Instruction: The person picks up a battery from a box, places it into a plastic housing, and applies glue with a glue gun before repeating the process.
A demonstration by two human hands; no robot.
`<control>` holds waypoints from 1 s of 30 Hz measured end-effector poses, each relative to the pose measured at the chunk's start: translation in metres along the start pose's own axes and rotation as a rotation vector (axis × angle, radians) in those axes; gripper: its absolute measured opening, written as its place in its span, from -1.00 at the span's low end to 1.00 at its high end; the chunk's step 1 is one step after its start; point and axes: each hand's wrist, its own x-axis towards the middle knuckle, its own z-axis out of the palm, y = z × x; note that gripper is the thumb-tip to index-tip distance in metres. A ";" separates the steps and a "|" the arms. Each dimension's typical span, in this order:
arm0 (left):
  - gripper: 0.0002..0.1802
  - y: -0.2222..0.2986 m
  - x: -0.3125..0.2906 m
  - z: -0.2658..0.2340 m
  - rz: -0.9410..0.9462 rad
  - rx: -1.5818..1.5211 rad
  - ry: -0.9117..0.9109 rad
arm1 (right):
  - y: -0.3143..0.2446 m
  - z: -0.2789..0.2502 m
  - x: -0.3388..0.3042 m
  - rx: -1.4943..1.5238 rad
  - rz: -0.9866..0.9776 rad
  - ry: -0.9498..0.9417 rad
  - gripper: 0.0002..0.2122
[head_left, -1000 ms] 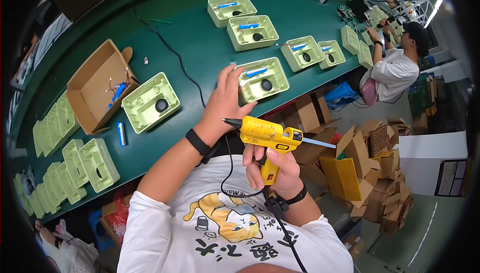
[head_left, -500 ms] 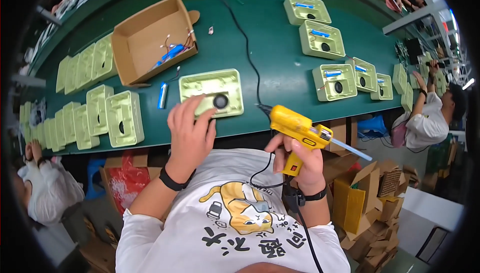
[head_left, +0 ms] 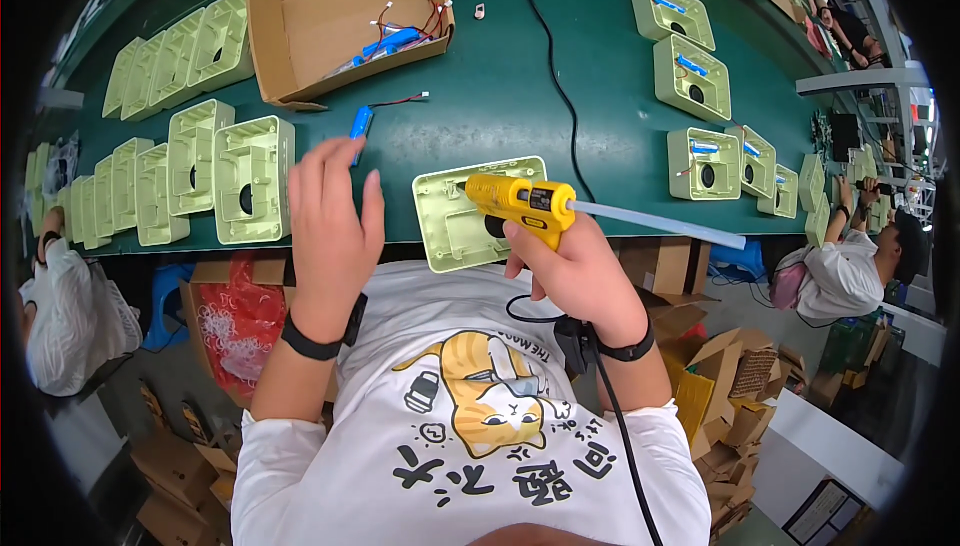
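A light green plastic housing (head_left: 440,242) lies at the bench's front edge, its open side up. My right hand (head_left: 590,284) is wrapped round the handle of a yellow hot glue gun (head_left: 515,198), with a pale glue stick (head_left: 660,225) sticking out behind. The gun's nozzle is over the housing's inner left part, and its body partly covers the round black part inside. My left hand (head_left: 335,216) is open, fingers stretched forward and thumb apart. Its fingertips are at the near end of a blue cylindrical battery (head_left: 362,124) with a wire and white connector; whether they touch cannot be told.
A cardboard box (head_left: 300,41) holds more blue batteries behind my left hand. Rows of green housings (head_left: 255,231) stand at left; several housings (head_left: 692,106) with batteries sit at right. A black cable (head_left: 548,36) crosses the green bench (head_left: 460,71). Co-workers (head_left: 845,256) sit on both sides.
My left hand has left the housing and moved left to the battery. My right hand has brought the glue gun over the housing, its nozzle now pointing left. The housing sits slightly turned.
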 end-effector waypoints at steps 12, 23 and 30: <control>-0.65 -0.026 0.040 0.031 -0.133 0.158 -0.116 | -0.018 -0.013 -0.003 -0.035 0.112 -0.076 -0.70; -0.77 -0.030 0.005 0.010 -0.449 -0.744 -0.169 | 0.019 -0.016 -0.036 0.201 -0.038 0.211 -0.69; -0.69 -0.027 -0.003 0.013 -0.383 -1.008 -0.014 | 0.041 -0.009 -0.035 -0.060 -0.074 0.222 -0.79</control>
